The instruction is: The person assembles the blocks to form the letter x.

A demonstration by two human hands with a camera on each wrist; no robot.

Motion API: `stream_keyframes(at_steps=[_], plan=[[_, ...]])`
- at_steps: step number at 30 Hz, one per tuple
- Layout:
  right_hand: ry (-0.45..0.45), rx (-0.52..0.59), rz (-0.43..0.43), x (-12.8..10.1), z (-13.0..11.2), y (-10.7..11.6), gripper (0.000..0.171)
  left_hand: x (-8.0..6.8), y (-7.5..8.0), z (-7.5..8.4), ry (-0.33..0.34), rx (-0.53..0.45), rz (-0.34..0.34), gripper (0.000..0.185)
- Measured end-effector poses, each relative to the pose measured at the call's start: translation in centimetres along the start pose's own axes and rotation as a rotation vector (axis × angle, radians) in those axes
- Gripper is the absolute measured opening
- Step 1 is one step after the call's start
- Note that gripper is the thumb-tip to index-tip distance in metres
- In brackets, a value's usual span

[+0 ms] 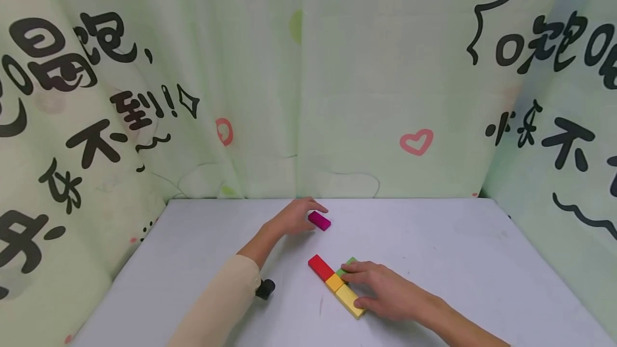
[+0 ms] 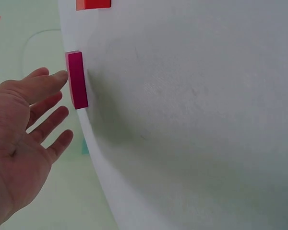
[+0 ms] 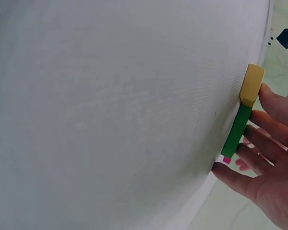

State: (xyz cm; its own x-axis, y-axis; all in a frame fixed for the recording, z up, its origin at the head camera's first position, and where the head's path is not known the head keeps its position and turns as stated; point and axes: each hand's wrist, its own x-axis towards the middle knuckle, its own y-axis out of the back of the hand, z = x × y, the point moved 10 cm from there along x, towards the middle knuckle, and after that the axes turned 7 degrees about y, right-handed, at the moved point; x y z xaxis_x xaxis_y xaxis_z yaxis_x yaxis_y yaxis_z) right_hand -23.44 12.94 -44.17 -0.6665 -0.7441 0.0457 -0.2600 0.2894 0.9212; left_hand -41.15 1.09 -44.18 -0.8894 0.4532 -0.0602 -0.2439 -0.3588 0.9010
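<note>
Toward the back of the table, my left hand (image 1: 296,217) has its fingers loosely spread beside a magenta block (image 1: 320,221). Its thumb tip comes right up to the block's side in the left wrist view. Nearer me, a red block (image 1: 320,267), a small orange block (image 1: 335,283) and a yellow block (image 1: 350,301) lie end to end in a slanting row. A green block (image 3: 237,130) branches off from the row, partly covered by my right hand (image 1: 385,291). That hand's extended fingers touch the green block, and its thumb is against the yellow one.
All the blocks lie on a white table (image 1: 429,240). A pale green curtain (image 1: 356,68) with black lettering and hearts hangs behind the table and along both sides. A small black device (image 1: 265,289) sits at the left wrist.
</note>
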Motion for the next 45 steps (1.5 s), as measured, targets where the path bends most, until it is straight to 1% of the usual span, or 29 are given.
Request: stream_keyframes(at_steps=[3, 7, 10, 20, 24, 32, 36, 45], plan=[[-0.007, 0.009, -0.002, 0.0, 0.1, 0.0, 0.051, 0.3, -0.3, 0.0, 0.023, -0.003, -0.023, 0.048], [-0.01, 0.021, -0.003, 0.0, 0.1, -0.1, 0.051, 0.6, -0.5, 0.1, 0.017, -0.007, -0.043, 0.046], [-0.009, 0.021, -0.005, 0.0, 0.1, -0.1, 0.051, 0.8, -0.7, 0.2, 0.0, -0.007, -0.051, 0.045], [-0.007, 0.029, 0.001, 0.0, 0.1, -0.1, 0.051, 1.4, -1.1, 0.5, 0.009, -0.006, -0.073, 0.043], [-0.007, 0.031, 0.004, 0.0, 0.0, -0.1, 0.051, 1.4, -1.3, 0.5, 0.023, 0.0, -0.081, 0.042], [0.0, 0.032, 0.008, 0.0, 0.0, -0.1, 0.051, 1.7, -1.5, 0.6, 0.04, 0.049, -0.094, 0.036], [-0.001, 0.028, 0.008, 0.0, 0.0, -0.1, 0.051, 1.9, -1.5, 0.5, 0.036, 0.062, -0.093, 0.035], [-0.015, 0.025, 0.001, 0.1, 0.0, 0.0, 0.051, 2.0, -1.5, 0.4, 0.028, 0.033, -0.103, 0.033]])
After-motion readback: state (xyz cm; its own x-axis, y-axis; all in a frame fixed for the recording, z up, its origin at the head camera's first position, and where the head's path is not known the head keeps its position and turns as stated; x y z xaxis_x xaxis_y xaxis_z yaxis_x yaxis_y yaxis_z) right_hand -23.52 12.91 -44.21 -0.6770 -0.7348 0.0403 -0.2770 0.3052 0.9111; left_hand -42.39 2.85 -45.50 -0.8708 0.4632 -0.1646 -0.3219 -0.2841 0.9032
